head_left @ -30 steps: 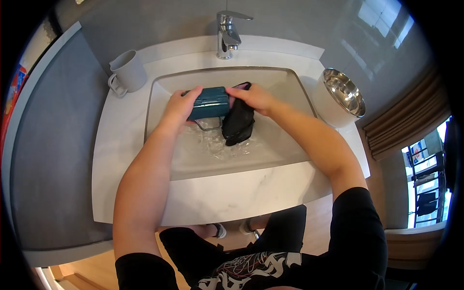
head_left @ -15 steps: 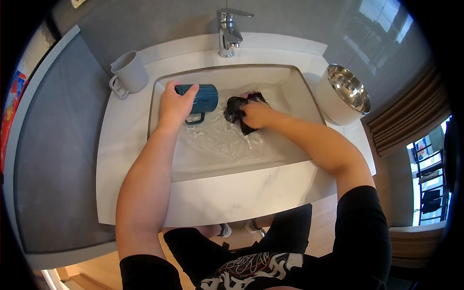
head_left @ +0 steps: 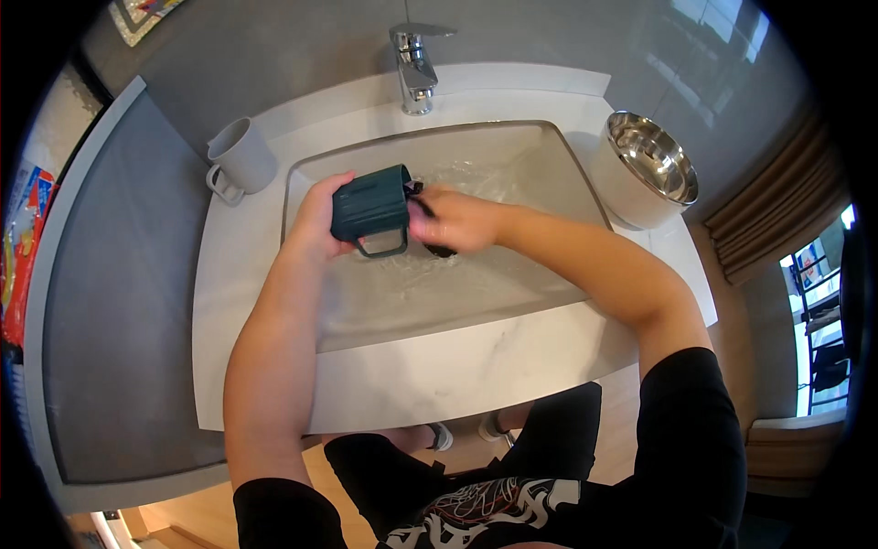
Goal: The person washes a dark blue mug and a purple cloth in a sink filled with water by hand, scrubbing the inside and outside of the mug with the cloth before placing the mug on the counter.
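Note:
My left hand (head_left: 320, 215) is wrapped around the base end of a dark green mug (head_left: 369, 209). The mug lies on its side in the air over the sink, mouth toward the right and handle pointing down toward me. At that mouth is my right hand (head_left: 465, 220), closed on a black wet cloth (head_left: 442, 249). Part of the cloth shows at the mug's rim, the rest below my fingers; how far it reaches inside is hidden. Below both hands, the grey sink basin (head_left: 540, 265) holds shallow, rippling water.
A chrome faucet (head_left: 417, 78) rises behind the basin. On the white counter (head_left: 439, 380), a grey mug (head_left: 245, 157) stands at the left, and a white bowl with a shiny steel inside (head_left: 651, 166) stands at the right. A grey panel (head_left: 128, 293) borders the left side.
The green mug has tilted and come slightly nearer me, its handle swinging right. My right hand has lifted the black cloth from the water and moved left to the mug's mouth.

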A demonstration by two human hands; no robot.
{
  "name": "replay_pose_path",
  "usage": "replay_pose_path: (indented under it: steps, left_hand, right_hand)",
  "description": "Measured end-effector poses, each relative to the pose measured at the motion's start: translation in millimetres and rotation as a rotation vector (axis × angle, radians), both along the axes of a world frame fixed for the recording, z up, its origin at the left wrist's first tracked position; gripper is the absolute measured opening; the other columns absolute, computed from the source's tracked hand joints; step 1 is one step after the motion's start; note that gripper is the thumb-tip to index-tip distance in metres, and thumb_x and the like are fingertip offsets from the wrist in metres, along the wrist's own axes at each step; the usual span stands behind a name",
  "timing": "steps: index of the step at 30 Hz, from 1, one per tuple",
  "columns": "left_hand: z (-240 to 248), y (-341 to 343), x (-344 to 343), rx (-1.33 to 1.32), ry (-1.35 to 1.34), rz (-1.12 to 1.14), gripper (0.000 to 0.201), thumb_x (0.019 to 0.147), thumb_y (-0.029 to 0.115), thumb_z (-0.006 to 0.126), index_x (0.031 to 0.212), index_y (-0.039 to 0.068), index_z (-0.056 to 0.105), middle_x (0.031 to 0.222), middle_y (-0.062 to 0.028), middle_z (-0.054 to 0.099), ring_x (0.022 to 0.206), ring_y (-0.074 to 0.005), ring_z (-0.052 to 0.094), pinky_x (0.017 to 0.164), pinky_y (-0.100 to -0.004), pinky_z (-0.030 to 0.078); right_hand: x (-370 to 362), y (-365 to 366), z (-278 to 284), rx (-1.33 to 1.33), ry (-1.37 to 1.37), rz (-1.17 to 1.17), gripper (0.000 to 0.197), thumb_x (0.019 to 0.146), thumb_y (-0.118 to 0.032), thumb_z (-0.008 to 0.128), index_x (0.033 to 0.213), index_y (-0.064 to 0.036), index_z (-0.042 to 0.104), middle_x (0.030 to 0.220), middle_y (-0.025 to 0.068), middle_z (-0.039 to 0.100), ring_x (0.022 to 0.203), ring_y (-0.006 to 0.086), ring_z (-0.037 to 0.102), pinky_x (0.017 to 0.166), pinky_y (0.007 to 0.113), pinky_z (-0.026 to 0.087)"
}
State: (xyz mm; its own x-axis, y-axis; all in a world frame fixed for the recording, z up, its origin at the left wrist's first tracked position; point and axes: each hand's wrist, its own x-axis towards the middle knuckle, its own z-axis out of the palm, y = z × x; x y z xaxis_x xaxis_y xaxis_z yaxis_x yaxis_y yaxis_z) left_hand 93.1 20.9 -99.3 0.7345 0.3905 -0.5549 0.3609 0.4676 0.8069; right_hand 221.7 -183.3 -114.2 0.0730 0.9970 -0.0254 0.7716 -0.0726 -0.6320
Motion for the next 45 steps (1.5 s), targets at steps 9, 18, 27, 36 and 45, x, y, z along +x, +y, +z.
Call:
replay_pose_path:
  steps: [9, 18, 27, 36, 45]
  left_hand:
    - [23, -18, -3, -0.138, 0.021, -0.005, 0.034, 0.085, 0.047, 0.058, 0.101, 0.017, 0.063, 0.091, -0.0064, 0.067, 0.079, -0.0246, 0.063, 0.058, -0.0395, 0.049]
    - [8, -19, 4, 0.091, -0.092, -0.020, 0.035, 0.081, 0.047, 0.065, 0.096, 0.015, 0.062, 0.082, -0.0043, 0.066, 0.065, -0.0203, 0.062, 0.049, -0.0361, 0.046]
    - [16, -12, -4, 0.060, -0.391, 0.094, 0.033, 0.083, 0.040, 0.064, 0.097, 0.010, 0.060, 0.087, -0.0093, 0.066, 0.072, -0.0251, 0.065, 0.052, -0.0410, 0.049]
    - [16, -7, -4, 0.040, -0.391, 0.123, 0.036, 0.086, 0.044, 0.056, 0.105, 0.014, 0.060, 0.096, -0.0071, 0.065, 0.082, -0.0247, 0.062, 0.056, -0.0400, 0.047]
    - [10, -2, -14, -0.149, -0.693, 0.124, 0.048, 0.087, 0.045, 0.051, 0.117, 0.008, 0.059, 0.115, -0.0123, 0.063, 0.109, -0.0318, 0.057, 0.094, -0.0462, 0.045]
  right_hand:
    - [-5, -10, 13, 0.394, -1.044, -0.086, 0.053, 0.078, -0.027, 0.068, 0.129, -0.0149, 0.056, 0.140, -0.0020, 0.045, 0.133, 0.0243, 0.033, 0.109, 0.050, 0.023]
    - [2, -6, -8, -0.007, -0.098, -0.028, 0.050, 0.079, -0.026, 0.070, 0.124, -0.0085, 0.057, 0.126, 0.0135, 0.055, 0.105, 0.0260, 0.054, 0.087, 0.037, 0.044]
    - [-13, -7, 27, 0.218, 0.909, -0.258, 0.048, 0.098, -0.048, 0.044, 0.102, -0.0044, 0.064, 0.089, 0.0015, 0.062, 0.083, 0.0103, 0.054, 0.073, 0.028, 0.044]
    - [1, -3, 15, 0.727, 0.298, -0.272, 0.047, 0.083, -0.004, 0.062, 0.126, -0.0073, 0.044, 0.101, 0.0065, 0.060, 0.093, 0.0164, 0.058, 0.083, 0.031, 0.049]
    - [29, -9, 30, 0.399, 0.749, -0.401, 0.053, 0.073, -0.002, 0.069, 0.123, -0.0036, 0.052, 0.107, 0.0101, 0.065, 0.099, 0.0191, 0.064, 0.084, 0.031, 0.050]
